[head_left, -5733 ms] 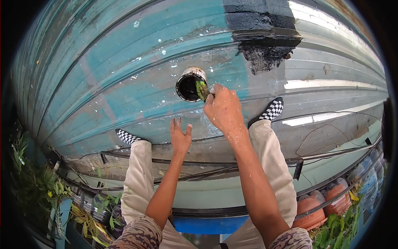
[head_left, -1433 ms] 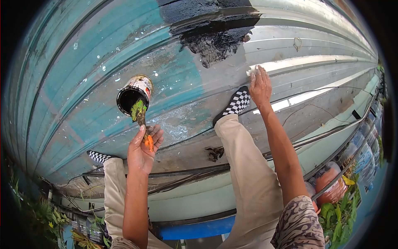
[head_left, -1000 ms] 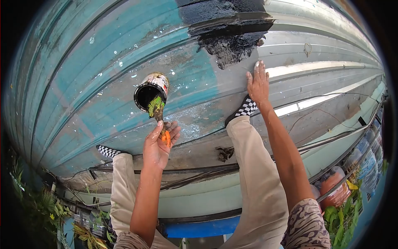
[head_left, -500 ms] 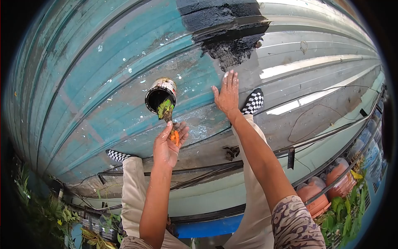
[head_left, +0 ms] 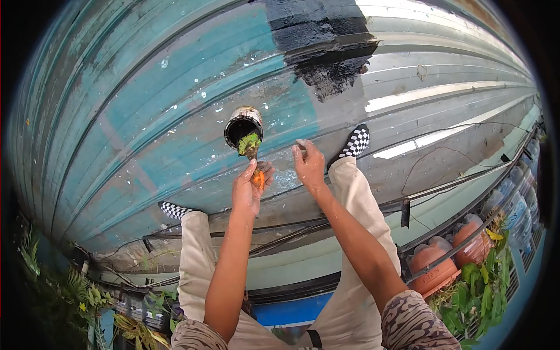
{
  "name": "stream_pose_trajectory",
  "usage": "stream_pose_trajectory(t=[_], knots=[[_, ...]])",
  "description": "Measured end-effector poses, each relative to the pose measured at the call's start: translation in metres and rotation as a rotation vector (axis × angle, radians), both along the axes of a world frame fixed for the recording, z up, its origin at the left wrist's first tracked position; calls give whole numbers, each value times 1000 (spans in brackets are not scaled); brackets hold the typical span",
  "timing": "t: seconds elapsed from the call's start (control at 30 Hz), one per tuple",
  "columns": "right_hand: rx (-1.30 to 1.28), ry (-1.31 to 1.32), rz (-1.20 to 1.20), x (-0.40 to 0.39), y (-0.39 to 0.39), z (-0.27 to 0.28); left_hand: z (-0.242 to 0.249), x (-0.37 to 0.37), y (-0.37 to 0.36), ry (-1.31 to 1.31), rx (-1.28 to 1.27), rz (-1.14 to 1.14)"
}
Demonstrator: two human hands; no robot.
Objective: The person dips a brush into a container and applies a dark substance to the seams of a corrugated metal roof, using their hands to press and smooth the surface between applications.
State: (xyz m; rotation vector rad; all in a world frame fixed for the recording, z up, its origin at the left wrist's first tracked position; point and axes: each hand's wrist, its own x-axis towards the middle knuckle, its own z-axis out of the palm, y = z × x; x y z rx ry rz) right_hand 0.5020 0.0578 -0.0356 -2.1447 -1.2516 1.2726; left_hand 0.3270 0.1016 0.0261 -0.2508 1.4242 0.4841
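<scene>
A paintbrush [head_left: 252,153] with an orange handle and green-stained bristles is held in the closed grip of the left hand [head_left: 249,189], just below centre of the frame; its bristles rest at the mouth of the open paint can [head_left: 243,124], which stands on the corrugated metal roof [head_left: 146,116] a little above centre. Half a second ago the right hand [head_left: 308,165] was pressed flat on the roof sheeting; now it is lifted off, fingers loosely curled and holding nothing, and brought close beside the left hand and brush handle. The brush has stayed at the can throughout. A black coated patch [head_left: 329,52] is seen at upper centre, and checkered shoes [head_left: 356,142] are planted on the sheeting.
</scene>
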Motion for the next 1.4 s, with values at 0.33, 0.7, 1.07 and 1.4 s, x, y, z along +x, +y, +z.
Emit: stream_pose_trajectory(t=[0.33, 0.7, 1.07, 1.4], knots=[[-628, 582, -484, -64, 33, 53, 0, 6, -30, 250, 122, -355], [-611, 83, -122, -85, 97, 77, 33, -89, -49, 81, 120, -462], [-407, -324, 251, -108, 123, 80, -63, -106, 10, 83, 203, -410], [-399, -380, 329, -120, 138, 16, -76, -75, 51, 222, 267, -453]])
